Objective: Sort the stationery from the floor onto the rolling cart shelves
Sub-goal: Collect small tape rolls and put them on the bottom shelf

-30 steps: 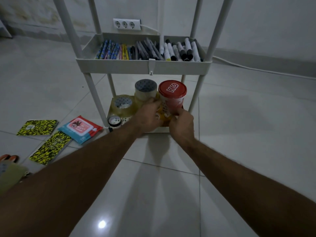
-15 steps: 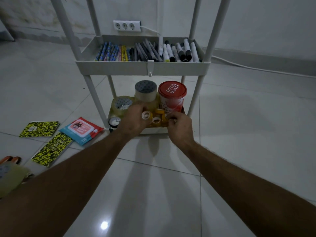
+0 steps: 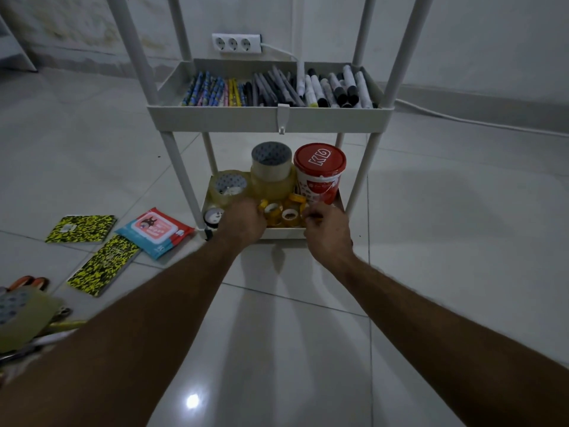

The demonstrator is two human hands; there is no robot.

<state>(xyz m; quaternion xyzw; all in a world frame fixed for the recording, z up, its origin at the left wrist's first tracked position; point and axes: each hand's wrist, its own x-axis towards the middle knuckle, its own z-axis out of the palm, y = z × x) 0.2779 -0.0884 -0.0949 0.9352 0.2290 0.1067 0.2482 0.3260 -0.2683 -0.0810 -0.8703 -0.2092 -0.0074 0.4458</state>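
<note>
Hands [image 3: 243, 221] [image 3: 328, 231] now lower, curled fingers gripping small tape rolls [image 3: 281, 214]; grip uncertain.

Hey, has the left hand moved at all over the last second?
Yes. The left hand has drawn back from the stacked tape rolls toward the bottom shelf's front edge.

Pens [image 3: 277, 87] in upper shelf [image 3: 271, 118]; tape rolls [image 3: 271, 177] left of tub [image 3: 320, 177] on btm shelf; notebooks [image 3: 81, 228] on floor, left.
</note>
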